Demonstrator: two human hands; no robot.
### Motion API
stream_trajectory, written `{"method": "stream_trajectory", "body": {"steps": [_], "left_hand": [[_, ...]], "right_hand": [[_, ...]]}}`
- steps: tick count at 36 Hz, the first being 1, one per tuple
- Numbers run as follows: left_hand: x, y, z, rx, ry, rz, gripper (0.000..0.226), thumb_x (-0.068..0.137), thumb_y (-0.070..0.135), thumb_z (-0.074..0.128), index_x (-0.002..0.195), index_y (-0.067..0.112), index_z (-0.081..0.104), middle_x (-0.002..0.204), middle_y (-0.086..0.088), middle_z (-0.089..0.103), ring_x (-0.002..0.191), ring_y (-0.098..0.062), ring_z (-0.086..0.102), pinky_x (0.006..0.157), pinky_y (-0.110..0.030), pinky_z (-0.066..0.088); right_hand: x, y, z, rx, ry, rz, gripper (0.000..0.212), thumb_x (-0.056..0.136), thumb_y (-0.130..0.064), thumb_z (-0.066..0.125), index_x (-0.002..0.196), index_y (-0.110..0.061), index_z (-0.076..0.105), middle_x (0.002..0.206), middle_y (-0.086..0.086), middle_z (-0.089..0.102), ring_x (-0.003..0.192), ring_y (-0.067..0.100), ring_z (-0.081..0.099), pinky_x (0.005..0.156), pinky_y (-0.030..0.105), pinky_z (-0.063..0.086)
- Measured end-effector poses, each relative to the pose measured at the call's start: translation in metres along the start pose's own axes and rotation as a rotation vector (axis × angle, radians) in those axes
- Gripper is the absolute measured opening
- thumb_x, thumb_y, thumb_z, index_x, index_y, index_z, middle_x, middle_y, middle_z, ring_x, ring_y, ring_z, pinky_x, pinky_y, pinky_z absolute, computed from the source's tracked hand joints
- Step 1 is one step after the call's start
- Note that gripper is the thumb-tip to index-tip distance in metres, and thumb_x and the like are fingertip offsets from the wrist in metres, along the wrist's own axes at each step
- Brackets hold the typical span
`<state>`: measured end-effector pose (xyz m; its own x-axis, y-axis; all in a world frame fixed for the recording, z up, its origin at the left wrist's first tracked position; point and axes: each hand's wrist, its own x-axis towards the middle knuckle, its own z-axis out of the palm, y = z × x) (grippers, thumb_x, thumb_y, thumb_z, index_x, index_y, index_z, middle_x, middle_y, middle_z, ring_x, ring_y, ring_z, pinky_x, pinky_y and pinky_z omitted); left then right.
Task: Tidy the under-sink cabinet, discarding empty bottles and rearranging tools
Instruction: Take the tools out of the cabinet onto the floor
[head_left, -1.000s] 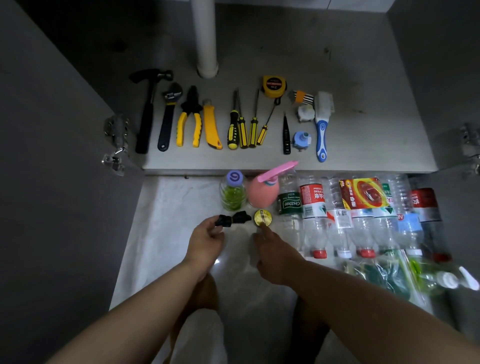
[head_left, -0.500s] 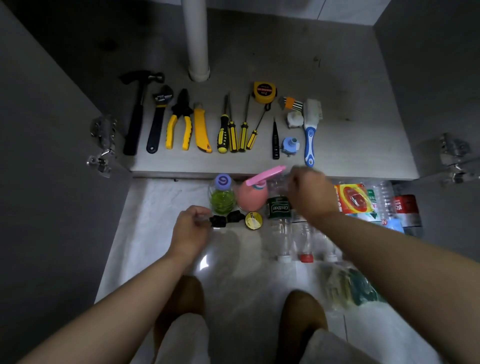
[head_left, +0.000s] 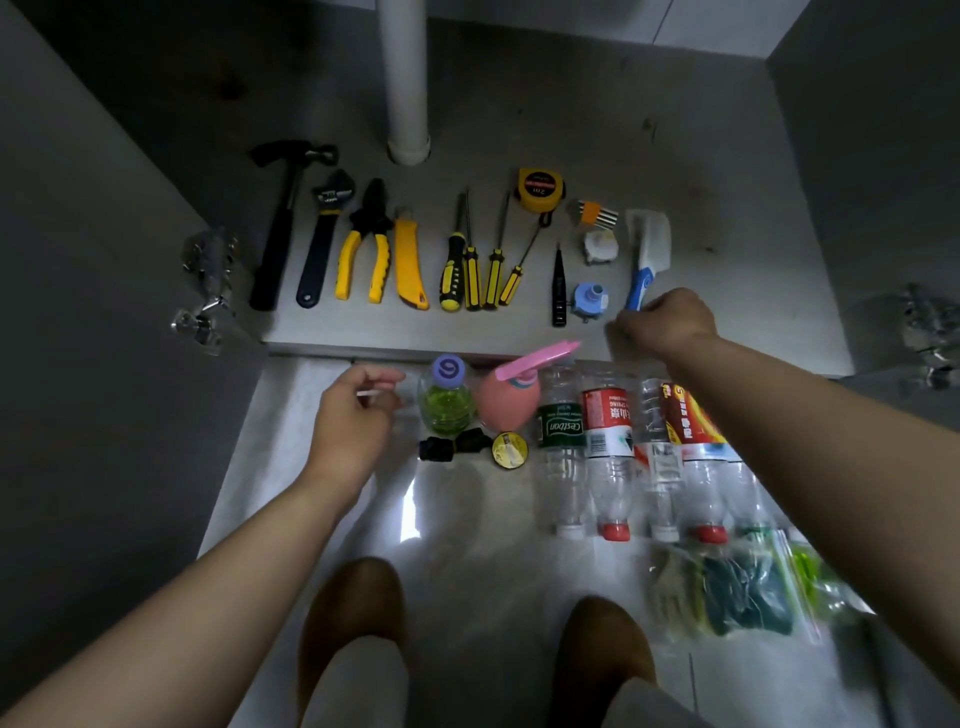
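Observation:
Tools lie in a row on the cabinet floor (head_left: 727, 208): hammer (head_left: 275, 234), wrench (head_left: 322, 234), yellow pliers (head_left: 363, 249), yellow knife (head_left: 410, 265), several screwdrivers (head_left: 470, 270), tape measure (head_left: 540, 189), hex keys (head_left: 595, 213) and a blue and white brush (head_left: 647, 234). My right hand (head_left: 665, 322) is curled over the lower end of the brush's handle, hiding it. My left hand (head_left: 358, 415) hovers with loosely curled fingers just left of a small green bottle (head_left: 447, 405) and holds nothing I can see. Several empty plastic bottles (head_left: 608, 441) lie side by side on the floor.
A pink spray bottle (head_left: 506, 405), two black pieces (head_left: 452, 447) and a yellow round tin (head_left: 510, 449) sit in front of the cabinet. A clear bag (head_left: 737, 587) lies at the right. A white drain pipe (head_left: 408, 78) rises at the back. Door hinges (head_left: 202, 291) flank the opening.
My right hand has moved up from the bottles onto the cabinet floor at the brush handle. My left hand has let go of the black pieces and lifted toward the green bottle.

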<state>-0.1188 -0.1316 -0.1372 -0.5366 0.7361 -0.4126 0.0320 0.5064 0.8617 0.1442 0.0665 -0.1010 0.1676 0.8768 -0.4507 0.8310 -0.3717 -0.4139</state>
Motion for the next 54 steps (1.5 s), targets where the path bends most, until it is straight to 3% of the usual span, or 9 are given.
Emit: {"method": "stream_trajectory", "body": {"steps": [6,11,20,25,31,38,44,51,54], "left_hand": [[-0.011,0.034,-0.001,-0.079,0.044,0.133,0.023,0.098,0.0,0.055,0.104,0.018,0.068,0.103,-0.001,0.067,0.102,-0.028,0.067,0.095,-0.049,0.056],[-0.022,0.062,-0.001,-0.198,-0.044,0.219,0.013,0.098,0.016,0.062,0.109,0.015,0.069,0.096,-0.001,0.07,0.078,-0.011,0.069,0.071,-0.023,0.055],[-0.03,0.061,-0.016,-0.447,-0.19,0.152,0.042,0.093,0.042,0.063,0.118,0.008,0.066,0.103,-0.009,0.075,0.095,-0.025,0.072,0.089,-0.042,0.058],[-0.027,0.028,-0.033,-0.456,-0.128,0.066,0.021,0.105,0.025,0.052,0.112,0.008,0.063,0.084,-0.004,0.07,0.077,-0.02,0.07,0.073,-0.033,0.059],[-0.025,-0.023,-0.043,-0.245,-0.135,-0.117,0.016,0.103,0.017,0.055,0.111,0.004,0.052,0.077,-0.004,0.072,0.071,-0.017,0.068,0.063,-0.026,0.057],[-0.005,-0.059,-0.026,-0.014,-0.15,-0.355,0.004,0.101,0.01,0.056,0.097,0.01,0.059,0.088,-0.014,0.072,0.067,-0.019,0.064,0.058,-0.029,0.051],[0.018,-0.062,-0.01,0.064,-0.216,-0.369,0.011,0.095,0.004,0.064,0.102,0.008,0.072,0.099,-0.016,0.075,0.094,-0.035,0.073,0.087,-0.049,0.06],[0.037,-0.061,-0.003,0.215,-0.149,-0.33,0.034,0.094,0.002,0.053,0.125,0.012,0.063,0.114,-0.012,0.072,0.106,-0.03,0.069,0.099,-0.045,0.055],[0.029,-0.056,-0.003,0.195,-0.118,-0.308,0.04,0.097,0.003,0.046,0.133,0.012,0.059,0.12,-0.009,0.068,0.109,-0.024,0.065,0.106,-0.04,0.05]], "right_hand": [[-0.032,0.001,-0.015,0.258,-0.043,-0.167,0.021,0.085,-0.017,0.072,0.101,-0.004,0.066,0.091,0.014,0.071,0.083,0.028,0.069,0.084,0.047,0.058],[-0.081,-0.027,-0.013,0.271,-0.115,-0.515,0.023,0.078,-0.01,0.075,0.093,-0.02,0.061,0.081,-0.002,0.061,0.064,0.01,0.059,0.055,0.016,0.048],[-0.161,-0.064,0.049,0.101,-0.383,-0.847,0.03,0.074,-0.017,0.081,0.094,-0.019,0.059,0.08,-0.004,0.063,0.067,0.013,0.061,0.061,0.041,0.054],[-0.171,-0.061,0.071,0.105,-0.492,-0.867,0.02,0.087,-0.022,0.075,0.094,-0.031,0.058,0.081,-0.004,0.068,0.055,0.007,0.065,0.052,0.028,0.052],[-0.155,-0.05,0.062,0.181,-0.362,-0.865,0.009,0.095,-0.013,0.059,0.088,-0.015,0.064,0.063,-0.004,0.064,0.054,0.007,0.061,0.058,0.027,0.051],[-0.126,-0.042,0.042,0.181,-0.071,-0.854,0.011,0.095,-0.013,0.055,0.09,-0.015,0.064,0.074,0.001,0.066,0.068,0.014,0.064,0.065,0.044,0.056],[-0.099,-0.037,0.024,0.198,0.116,-0.77,0.012,0.096,-0.015,0.056,0.093,-0.013,0.067,0.08,0.007,0.067,0.071,0.024,0.064,0.064,0.044,0.056],[-0.075,-0.013,0.015,0.193,0.204,-0.668,0.012,0.096,-0.016,0.056,0.089,-0.014,0.066,0.081,0.004,0.066,0.067,0.011,0.058,0.055,0.014,0.041],[-0.068,-0.003,0.013,0.169,0.222,-0.626,0.011,0.097,-0.017,0.055,0.09,-0.018,0.064,0.084,0.001,0.065,0.067,0.008,0.056,0.055,0.015,0.04]]}}
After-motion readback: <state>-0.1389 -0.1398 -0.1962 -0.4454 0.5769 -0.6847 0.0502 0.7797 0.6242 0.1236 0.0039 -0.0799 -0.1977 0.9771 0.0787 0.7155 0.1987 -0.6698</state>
